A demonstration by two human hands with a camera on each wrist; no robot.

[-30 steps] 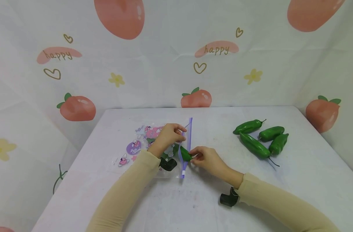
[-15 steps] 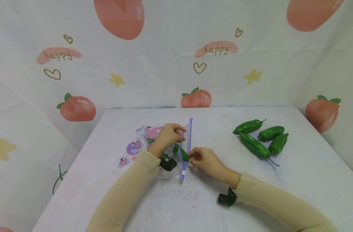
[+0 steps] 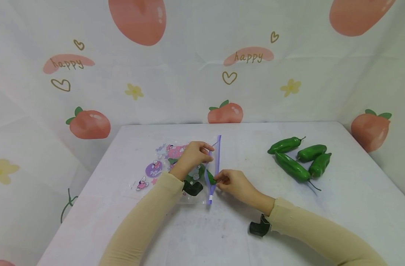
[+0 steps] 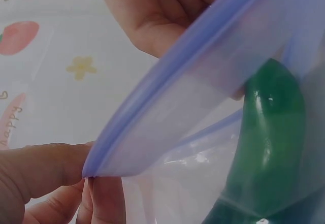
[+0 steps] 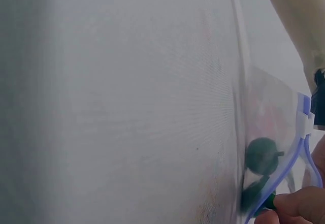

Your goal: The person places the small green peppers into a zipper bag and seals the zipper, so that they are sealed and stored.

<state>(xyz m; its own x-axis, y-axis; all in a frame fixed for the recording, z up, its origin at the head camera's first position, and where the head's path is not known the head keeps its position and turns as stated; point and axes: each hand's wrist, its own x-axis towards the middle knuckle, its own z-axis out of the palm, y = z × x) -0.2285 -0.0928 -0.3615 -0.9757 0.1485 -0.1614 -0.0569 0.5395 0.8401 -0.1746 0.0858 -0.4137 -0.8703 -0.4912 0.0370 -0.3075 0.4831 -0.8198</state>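
Note:
A clear zip bag [image 3: 154, 169] with purple-blue edging and cartoon prints lies left of centre, its mouth facing right. My left hand [image 3: 194, 155] reaches over it; in the left wrist view thumb and fingers pinch the zip edge [image 4: 137, 89]. My right hand [image 3: 237, 184] pinches the end of a green chili pepper [image 3: 211, 178] at the mouth, most of which is inside. Through the film in the left wrist view the pepper [image 4: 269, 132] looks glossy and curved. Another dark green pepper [image 5: 261, 155] shows inside the bag, and a white slider [image 5: 304, 126] sits on the zip.
Several green chili peppers, among them a long one [image 3: 292, 167], lie grouped at the right of the white table [image 3: 196, 236]. A printed cloth [image 3: 182, 74] hangs behind and at the sides. Black wrist mounts [image 3: 259, 226] jut from the sleeves.
My right hand has moved slightly left, pushing the pepper a little further into the bag. The left hand and the peppers at the right have stayed put.

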